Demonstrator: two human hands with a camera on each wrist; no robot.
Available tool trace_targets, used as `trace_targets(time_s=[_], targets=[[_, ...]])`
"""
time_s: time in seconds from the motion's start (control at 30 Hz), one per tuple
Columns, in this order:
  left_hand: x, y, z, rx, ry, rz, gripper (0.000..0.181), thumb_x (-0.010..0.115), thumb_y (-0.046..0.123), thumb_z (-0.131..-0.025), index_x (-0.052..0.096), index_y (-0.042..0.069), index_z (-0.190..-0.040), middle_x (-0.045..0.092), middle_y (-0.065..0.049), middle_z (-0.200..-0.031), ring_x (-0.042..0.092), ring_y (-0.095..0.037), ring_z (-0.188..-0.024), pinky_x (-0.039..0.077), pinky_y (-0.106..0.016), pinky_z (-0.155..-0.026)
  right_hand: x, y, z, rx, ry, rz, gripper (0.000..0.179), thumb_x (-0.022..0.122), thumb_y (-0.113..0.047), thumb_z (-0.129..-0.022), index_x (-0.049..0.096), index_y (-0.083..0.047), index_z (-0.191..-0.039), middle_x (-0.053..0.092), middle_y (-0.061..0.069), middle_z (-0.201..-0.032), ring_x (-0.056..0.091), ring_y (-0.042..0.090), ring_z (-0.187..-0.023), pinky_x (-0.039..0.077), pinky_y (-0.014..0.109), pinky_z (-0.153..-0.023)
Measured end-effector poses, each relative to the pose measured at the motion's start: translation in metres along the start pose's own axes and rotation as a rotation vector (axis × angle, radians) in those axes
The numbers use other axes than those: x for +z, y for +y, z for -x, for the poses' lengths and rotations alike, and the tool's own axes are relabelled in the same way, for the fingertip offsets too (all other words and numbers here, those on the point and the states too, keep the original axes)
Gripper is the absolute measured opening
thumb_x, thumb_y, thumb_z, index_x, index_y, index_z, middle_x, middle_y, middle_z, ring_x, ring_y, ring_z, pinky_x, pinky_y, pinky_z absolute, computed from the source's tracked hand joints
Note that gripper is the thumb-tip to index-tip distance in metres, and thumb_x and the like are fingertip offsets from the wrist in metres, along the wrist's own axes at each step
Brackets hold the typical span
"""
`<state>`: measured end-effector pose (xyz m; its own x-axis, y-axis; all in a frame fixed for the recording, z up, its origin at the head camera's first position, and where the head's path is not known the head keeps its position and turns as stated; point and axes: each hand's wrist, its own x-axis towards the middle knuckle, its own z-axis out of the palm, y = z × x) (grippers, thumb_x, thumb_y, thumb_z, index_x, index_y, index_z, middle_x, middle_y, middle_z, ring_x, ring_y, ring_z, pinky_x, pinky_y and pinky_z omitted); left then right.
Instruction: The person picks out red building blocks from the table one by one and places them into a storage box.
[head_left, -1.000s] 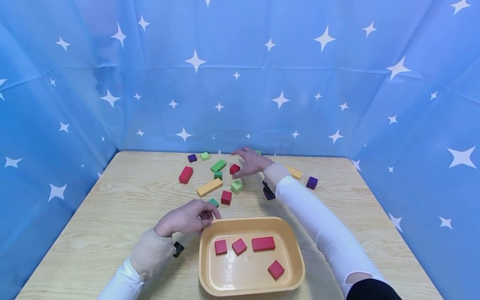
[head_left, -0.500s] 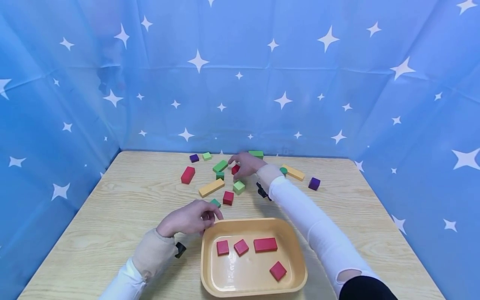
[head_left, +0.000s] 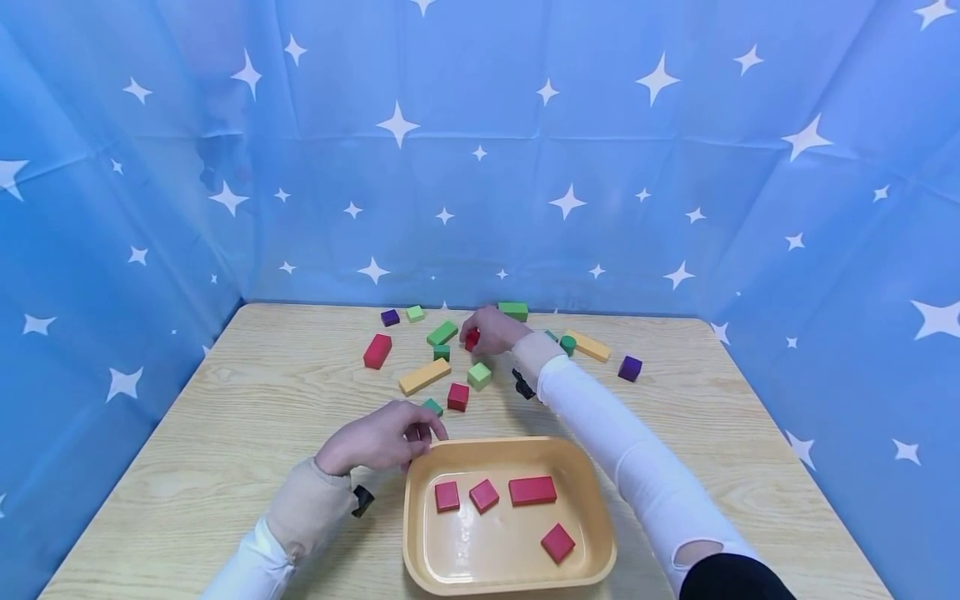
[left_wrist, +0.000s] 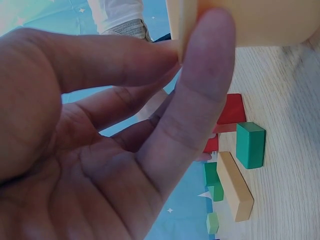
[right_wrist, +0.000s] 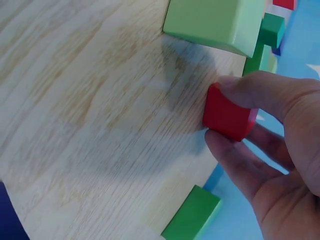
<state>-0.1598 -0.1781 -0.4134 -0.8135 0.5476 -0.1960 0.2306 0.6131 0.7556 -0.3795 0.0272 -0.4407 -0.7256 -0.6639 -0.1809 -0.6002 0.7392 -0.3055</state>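
My right hand [head_left: 492, 330] is at the far side of the table, its thumb and fingers pinching a red cube [right_wrist: 228, 113] that sits on the wood. A light green cube [right_wrist: 215, 22] stands beside that grip in the right wrist view. My left hand [head_left: 384, 435] pinches the rim of a tan plastic tray [head_left: 510, 584] at its far left corner, thumb and finger on either side of the wall [left_wrist: 187, 30]. Inside the tray lie a long red block [head_left: 532, 491] and several red cubes, among them one [head_left: 558, 543] near the front right.
Several blocks are scattered past the tray: a red cube [head_left: 458, 397], a red block [head_left: 377, 351], a yellow block [head_left: 424, 377], green blocks [head_left: 442, 333] and a purple cube [head_left: 630, 368]. A starry blue curtain [head_left: 480, 208] borders the table's back.
My right hand has reached slightly left and down onto the red cube, and its fingers have closed around it. My left hand stays on the tray rim.
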Motion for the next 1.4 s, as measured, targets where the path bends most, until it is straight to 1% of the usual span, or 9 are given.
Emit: trace_targets(time_s=[0.1,0.3,0.5,0.67,0.83,1.0,1.1,1.3,1.4], targets=[[0.0,0.002,0.0,-0.013,-0.001,0.001,0.021,0.059,-0.005,-0.096,0.072,0.007,-0.107,0.066,-0.006,-0.09,0.063,-0.027,-0.058,0.051,-0.028,-0.051,-0.001,0.0,0.002,-0.004,0.002,-0.007,0.03,0.078,-0.009,-0.088,0.076,-0.014,-0.117,0.073,0.005,-0.112,0.061,0.018,-0.096,0.054,0.029,-0.082],[0.0,0.003,0.001,-0.022,0.0,-0.008,0.022,0.059,-0.005,-0.097,0.072,0.008,-0.108,0.065,-0.005,-0.09,0.06,-0.02,-0.056,0.051,-0.027,-0.052,-0.006,0.001,0.008,0.01,-0.004,-0.044,0.034,0.079,-0.01,-0.088,0.074,-0.012,-0.121,0.071,0.005,-0.11,0.06,0.017,-0.096,0.053,0.028,-0.082],[-0.001,0.003,0.0,-0.015,-0.007,-0.011,0.022,0.059,-0.005,-0.096,0.072,0.007,-0.108,0.063,-0.005,-0.085,0.058,-0.016,-0.055,0.051,-0.026,-0.052,-0.012,0.004,0.019,-0.009,0.006,-0.029,0.032,0.077,-0.011,-0.091,0.074,-0.011,-0.122,0.071,0.006,-0.114,0.061,0.018,-0.098,0.053,0.03,-0.085],[-0.001,0.003,0.0,-0.006,-0.007,-0.007,0.022,0.058,-0.006,-0.096,0.072,0.006,-0.108,0.06,-0.005,-0.082,0.057,-0.014,-0.055,0.051,-0.027,-0.052,-0.017,0.007,0.033,-0.047,0.024,-0.039,0.031,0.075,-0.009,-0.091,0.074,-0.008,-0.122,0.072,0.008,-0.112,0.061,0.018,-0.092,0.053,0.031,-0.081],[0.0,0.003,0.001,-0.001,0.001,-0.011,0.022,0.058,-0.006,-0.096,0.072,0.007,-0.108,0.061,-0.005,-0.083,0.057,-0.014,-0.056,0.05,-0.027,-0.052,-0.02,0.006,0.051,-0.089,0.044,-0.044,0.031,0.075,-0.007,-0.091,0.073,-0.006,-0.122,0.072,0.009,-0.115,0.062,0.02,-0.096,0.056,0.033,-0.083],[0.001,0.002,0.001,-0.008,0.001,-0.01,0.022,0.058,-0.005,-0.096,0.072,0.008,-0.108,0.065,-0.005,-0.09,0.057,-0.014,-0.056,0.05,-0.027,-0.052,-0.021,0.004,0.067,-0.12,0.046,-0.018,0.031,0.075,-0.008,-0.09,0.074,-0.007,-0.121,0.07,0.009,-0.113,0.061,0.02,-0.099,0.057,0.033,-0.084],[0.002,0.001,0.002,-0.004,0.003,-0.011,0.021,0.059,-0.005,-0.096,0.072,0.007,-0.108,0.066,-0.005,-0.091,0.058,-0.014,-0.056,0.05,-0.027,-0.051,-0.022,0.003,0.076,-0.136,0.047,-0.021,0.031,0.075,-0.007,-0.089,0.074,-0.007,-0.12,0.07,0.008,-0.111,0.062,0.019,-0.096,0.056,0.032,-0.082],[0.003,0.001,0.001,0.004,0.005,-0.007,0.021,0.059,-0.005,-0.096,0.072,0.007,-0.107,0.065,-0.005,-0.091,0.062,-0.022,-0.058,0.05,-0.027,-0.051,-0.025,0.0,0.093,-0.173,0.057,0.003,0.029,0.075,-0.006,-0.088,0.075,-0.008,-0.117,0.072,0.006,-0.109,0.063,0.016,-0.093,0.057,0.031,-0.082],[0.002,0.001,0.001,0.011,0.005,-0.01,0.022,0.058,-0.005,-0.096,0.072,0.007,-0.108,0.064,-0.006,-0.088,0.061,-0.021,-0.058,0.052,-0.028,-0.052,-0.027,-0.003,0.101,-0.195,0.058,0.019,0.028,0.076,-0.007,-0.088,0.075,-0.009,-0.117,0.071,0.006,-0.109,0.063,0.017,-0.093,0.057,0.033,-0.083]])
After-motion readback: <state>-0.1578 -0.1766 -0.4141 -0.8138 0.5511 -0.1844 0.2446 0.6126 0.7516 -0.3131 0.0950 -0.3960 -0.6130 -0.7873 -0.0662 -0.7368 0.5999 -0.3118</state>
